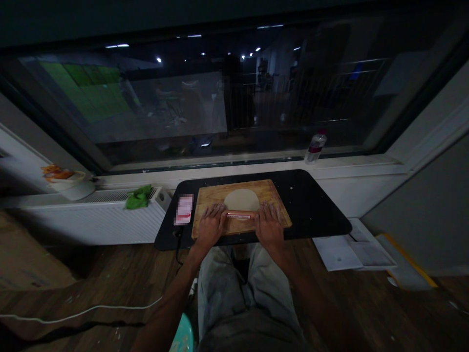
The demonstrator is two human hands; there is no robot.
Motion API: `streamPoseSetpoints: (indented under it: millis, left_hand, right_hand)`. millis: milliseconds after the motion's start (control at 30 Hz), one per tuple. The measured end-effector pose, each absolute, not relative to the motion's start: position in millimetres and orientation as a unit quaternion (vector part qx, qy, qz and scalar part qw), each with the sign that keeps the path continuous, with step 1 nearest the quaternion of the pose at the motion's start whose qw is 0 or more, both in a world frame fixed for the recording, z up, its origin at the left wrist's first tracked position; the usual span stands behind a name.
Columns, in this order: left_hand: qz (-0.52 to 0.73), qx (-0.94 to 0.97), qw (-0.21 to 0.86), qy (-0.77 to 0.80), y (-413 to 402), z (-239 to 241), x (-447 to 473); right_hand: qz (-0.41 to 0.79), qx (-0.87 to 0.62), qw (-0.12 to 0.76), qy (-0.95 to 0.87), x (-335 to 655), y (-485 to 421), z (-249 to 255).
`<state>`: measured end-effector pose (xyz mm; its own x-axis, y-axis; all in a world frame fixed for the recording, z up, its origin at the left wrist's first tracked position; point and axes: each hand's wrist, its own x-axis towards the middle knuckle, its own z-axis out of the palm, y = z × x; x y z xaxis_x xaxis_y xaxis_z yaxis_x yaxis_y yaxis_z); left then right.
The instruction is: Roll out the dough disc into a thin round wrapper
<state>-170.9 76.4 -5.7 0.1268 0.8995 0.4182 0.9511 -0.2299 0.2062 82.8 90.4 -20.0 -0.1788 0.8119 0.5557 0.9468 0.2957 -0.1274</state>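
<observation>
A round, flat disc of pale dough (pixel 241 199) lies on a wooden board (pixel 210 194) set on a small black table (pixel 311 205). A wooden rolling pin (pixel 240 214) rests across the near edge of the dough. My left hand (pixel 210 226) lies flat on the pin's left end, fingers stretched out. My right hand (pixel 269 225) presses flat on the pin's right end in the same way.
A pink-and-white packet (pixel 183 209) sits on the table left of the board. A plastic bottle (pixel 315 147) stands on the window sill. A green cloth (pixel 139 196) and a white bowl (pixel 71 186) rest on the radiator. Papers (pixel 351 249) lie on the floor at right.
</observation>
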Motion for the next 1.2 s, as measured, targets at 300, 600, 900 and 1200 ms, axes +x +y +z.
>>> streamPoseSetpoints:
  millis: [300, 600, 900, 1200]
  left_hand:
    - [-0.236, -0.744, 0.059, -0.622, 81.7, -13.8, -172.4]
    - [-0.177, -0.749, 0.056, -0.636, 148.7, -2.3, -165.6]
    - [-0.083, -0.766, 0.021, -0.637, 227.6, 16.8, -164.1]
    - [-0.011, -0.750, -0.046, -0.659, 249.2, 21.7, -157.8]
  right_hand:
    - [-0.114, -0.575, 0.271, -0.763, 85.7, 89.1, -22.9]
    - [-0.084, -0.601, 0.196, -0.770, 86.8, 154.3, 2.7]
    - [-0.047, -0.631, 0.125, -0.765, 85.5, 193.7, 17.8]
    - [-0.062, -0.596, 0.168, -0.783, 71.5, 138.8, -2.4]
